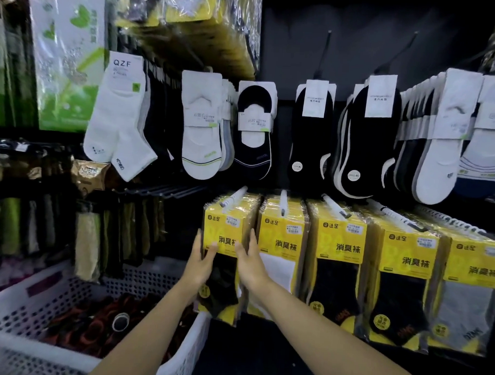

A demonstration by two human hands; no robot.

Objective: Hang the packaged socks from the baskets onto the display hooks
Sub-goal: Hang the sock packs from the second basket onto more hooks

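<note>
Black-shadowed racks (29,221), head view, left: blurred, goods hard to make out.
Sock pack (225,240): yellow card top, black socks under clear film; front of the leftmost lower row, hanging on a white hook (234,198).
Left hand (201,261): fingers straight, laid along the pack's left edge, covering it.
Right hand (249,260): fingers straight, against its right edge.
White basket (77,290): perforated, bottom left, cut off by the frame; holds dark, red-trimmed items, blurred.

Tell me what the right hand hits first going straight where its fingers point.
Likely the leftmost stack of yellow sock packs: the right hand points up along its right edge; depth unclear.
</note>
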